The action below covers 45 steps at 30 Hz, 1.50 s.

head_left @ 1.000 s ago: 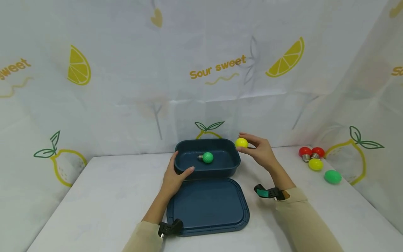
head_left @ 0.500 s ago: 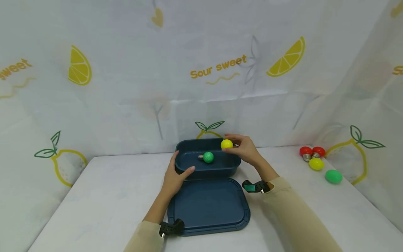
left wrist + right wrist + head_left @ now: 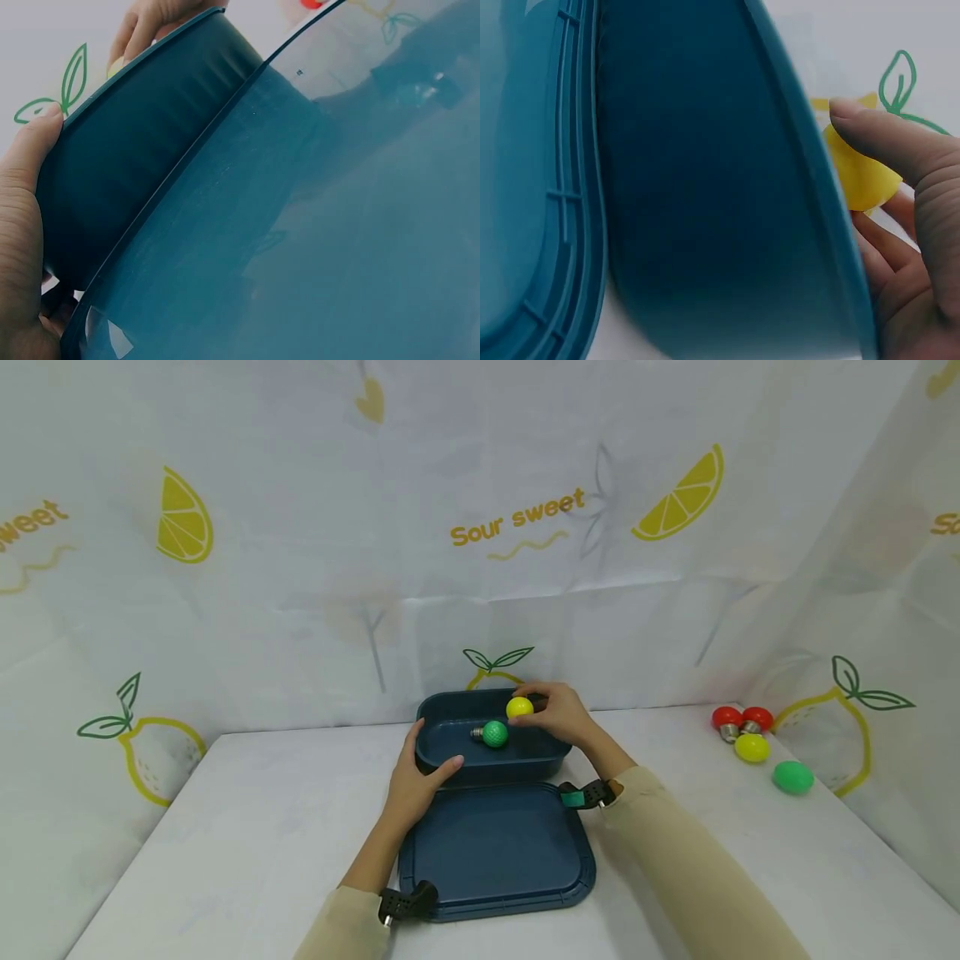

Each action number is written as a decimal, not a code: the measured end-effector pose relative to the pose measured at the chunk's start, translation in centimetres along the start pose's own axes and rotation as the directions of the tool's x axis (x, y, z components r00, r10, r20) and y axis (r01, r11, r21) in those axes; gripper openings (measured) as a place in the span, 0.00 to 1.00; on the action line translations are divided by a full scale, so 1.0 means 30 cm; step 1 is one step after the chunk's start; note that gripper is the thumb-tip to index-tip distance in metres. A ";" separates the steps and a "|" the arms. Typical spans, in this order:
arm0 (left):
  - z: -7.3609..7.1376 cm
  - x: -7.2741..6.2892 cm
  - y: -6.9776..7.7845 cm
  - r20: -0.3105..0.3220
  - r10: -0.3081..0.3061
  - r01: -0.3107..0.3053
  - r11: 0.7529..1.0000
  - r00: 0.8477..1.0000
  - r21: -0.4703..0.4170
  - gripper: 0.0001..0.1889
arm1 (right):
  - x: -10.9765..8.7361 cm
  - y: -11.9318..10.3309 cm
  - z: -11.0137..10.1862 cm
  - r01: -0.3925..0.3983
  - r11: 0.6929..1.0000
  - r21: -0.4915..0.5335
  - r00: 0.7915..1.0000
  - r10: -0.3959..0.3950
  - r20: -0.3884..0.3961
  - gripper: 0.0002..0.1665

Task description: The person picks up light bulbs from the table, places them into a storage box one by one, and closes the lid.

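A dark blue plastic box (image 3: 457,768) stands at the back of the table. My left hand (image 3: 408,781) grips its left end, with the thumb (image 3: 37,139) at the front rim. A green light bulb (image 3: 494,734) lies inside on its side, metal base pointing left. Over the right part of the box, my right hand (image 3: 561,714) pinches a yellow light bulb (image 3: 519,707) between thumb and fingers. In the right wrist view the yellow bulb shows just past the rim, and the fingers hide its base.
A dark blue lid (image 3: 498,852) lies flat in front of the box. At the table's right edge are two red bulbs (image 3: 726,719), another yellow bulb (image 3: 752,748) and a green bulb (image 3: 792,777). A lemon-printed white curtain (image 3: 315,568) hangs close behind the box.
My right hand has carried the yellow light bulb leftward from beyond the box's right end to over its inside. The left hand has kept its hold on the box.
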<state>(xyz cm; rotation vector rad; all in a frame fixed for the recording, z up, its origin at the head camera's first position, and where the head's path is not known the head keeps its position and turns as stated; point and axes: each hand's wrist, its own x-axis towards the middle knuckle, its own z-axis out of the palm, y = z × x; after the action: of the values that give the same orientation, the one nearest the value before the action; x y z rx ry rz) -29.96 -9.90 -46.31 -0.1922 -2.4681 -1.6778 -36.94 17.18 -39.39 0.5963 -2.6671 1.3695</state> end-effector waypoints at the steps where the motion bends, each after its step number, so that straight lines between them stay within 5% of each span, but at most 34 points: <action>1: -0.001 0.000 0.000 0.000 -0.003 0.003 1.000 1.000 0.001 0.50 | 0.003 -0.008 0.003 0.002 1.000 -0.010 1.000 -0.002 0.007 0.32; 25: 0.006 0.005 -0.006 0.011 -0.011 0.011 1.000 1.000 -0.008 0.50 | 0.039 -0.030 0.102 -0.050 0.998 -0.042 0.994 0.054 0.095 0.32; 45: 0.003 0.004 -0.001 -0.002 -0.001 0.001 1.000 1.000 -0.005 0.50 | 0.063 -0.006 0.135 -0.091 0.973 -0.213 0.985 0.120 0.124 0.25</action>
<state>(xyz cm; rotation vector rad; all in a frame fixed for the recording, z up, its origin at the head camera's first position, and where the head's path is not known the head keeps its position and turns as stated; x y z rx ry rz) -30.10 -9.84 -46.35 -0.1897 -2.4631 -1.6834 -38.21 13.29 -41.18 0.5504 -2.9411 1.0888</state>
